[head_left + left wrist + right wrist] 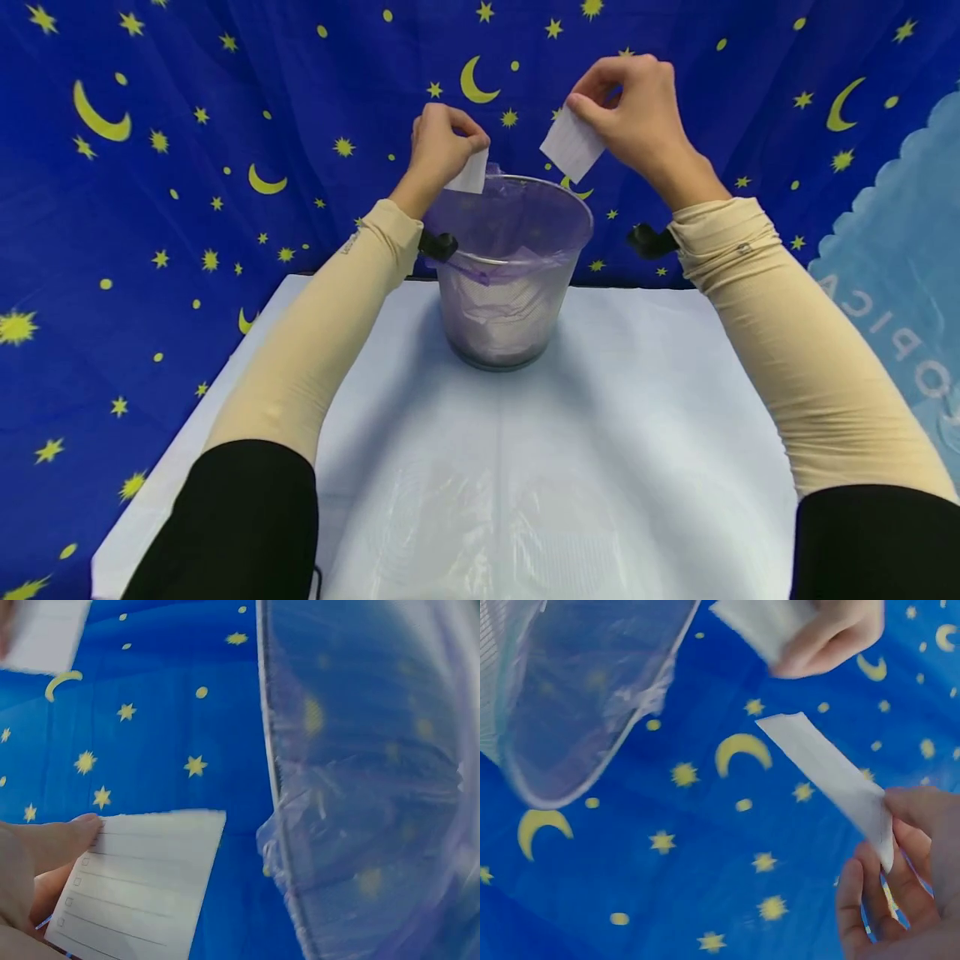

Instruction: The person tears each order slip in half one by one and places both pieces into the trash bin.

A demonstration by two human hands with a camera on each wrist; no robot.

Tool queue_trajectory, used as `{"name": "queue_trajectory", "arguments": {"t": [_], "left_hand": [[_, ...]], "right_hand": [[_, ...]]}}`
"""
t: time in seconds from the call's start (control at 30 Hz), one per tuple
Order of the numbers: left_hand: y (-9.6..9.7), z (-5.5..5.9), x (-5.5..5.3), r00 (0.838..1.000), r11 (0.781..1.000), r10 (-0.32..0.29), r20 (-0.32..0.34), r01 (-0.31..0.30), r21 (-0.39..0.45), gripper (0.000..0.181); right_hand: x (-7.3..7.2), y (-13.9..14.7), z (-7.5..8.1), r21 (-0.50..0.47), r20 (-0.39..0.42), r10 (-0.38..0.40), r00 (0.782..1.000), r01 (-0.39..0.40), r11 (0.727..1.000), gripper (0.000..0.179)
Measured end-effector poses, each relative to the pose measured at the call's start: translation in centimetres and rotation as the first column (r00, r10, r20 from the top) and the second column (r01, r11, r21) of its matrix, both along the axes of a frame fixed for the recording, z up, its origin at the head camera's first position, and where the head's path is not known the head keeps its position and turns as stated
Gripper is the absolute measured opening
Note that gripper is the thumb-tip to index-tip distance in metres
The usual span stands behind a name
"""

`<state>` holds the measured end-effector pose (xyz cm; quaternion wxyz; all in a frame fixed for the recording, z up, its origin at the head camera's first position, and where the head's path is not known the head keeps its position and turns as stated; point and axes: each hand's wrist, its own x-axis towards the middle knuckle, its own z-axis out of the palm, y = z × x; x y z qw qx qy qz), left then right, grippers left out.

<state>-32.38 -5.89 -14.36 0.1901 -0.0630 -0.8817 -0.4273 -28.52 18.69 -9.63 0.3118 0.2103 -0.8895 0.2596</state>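
A mesh waste bin [504,312] lined with a thin purple bag [517,217] stands at the far side of the table. Near its left rim, my left hand [442,143] pinches a small sheet of lined paper [142,877] between thumb and fingers; checkbox squares run down one side of it. My right hand [637,108] is raised higher, up and to the right of the bin, and holds a second white piece of paper [572,146] by its edge. In the right wrist view this piece [829,776] appears at a slant. What lies inside the bin is hard to make out.
A white-covered table [495,450] spreads in front of the bin. Behind it hangs a blue cloth [300,100] with yellow moons and stars. A light blue panel with lettering [900,292] is at the right. Small black wrist mounts [651,240] stick out from both sleeves.
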Motion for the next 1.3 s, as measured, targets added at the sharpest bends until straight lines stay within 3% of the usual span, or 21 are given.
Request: {"name": "queue_trajectory", "arguments": {"t": [0.13,0.27,0.53,0.77,0.93,1.1,1.3], "left_hand": [[-0.6,0.4,-0.1,0.999,0.996,0.012,-0.033,-0.009,0.085,0.011],[-0.7,0.3,0.0,0.999,0.991,-0.01,-0.036,0.015,0.135,0.01],[-0.6,-0.3,0.7,0.998,0.997,-0.042,-0.047,0.045,0.063,0.014],[-1.8,-0.3,0.9,0.997,0.997,-0.075,-0.005,0.075,0.017,0.016],[-4.1,-0.8,0.9,0.996,0.997,-0.078,0.039,0.078,0.022,0.018],[-8.1,-1.8,0.5,0.998,0.999,-0.034,0.046,0.032,0.037,0.019],[-12.0,-2.7,0.4,0.998,0.995,0.022,0.053,-0.017,-0.095,0.036]], "right_hand": [[-1.4,1.4,-1.2,-0.08,0.042,-0.052,0.998,0.055,0.995,0.028],[-1.8,1.8,-2.0,-0.074,0.064,-0.053,0.997,0.058,0.996,0.028],[-1.3,1.6,-1.9,0.015,0.104,-0.081,0.991,0.08,0.997,0.03],[-1.2,2.7,-2.5,-0.027,0.129,-0.126,0.984,0.13,0.991,0.041],[-0.9,4.5,-3.8,-0.046,0.19,-0.125,0.974,0.136,0.99,0.064],[-0.4,7.6,-5.5,-0.058,0.259,-0.146,0.955,0.166,0.984,0.078],[0.1,10.6,-8.1,0.037,0.398,-0.161,0.903,0.159,0.987,0.089]]}}
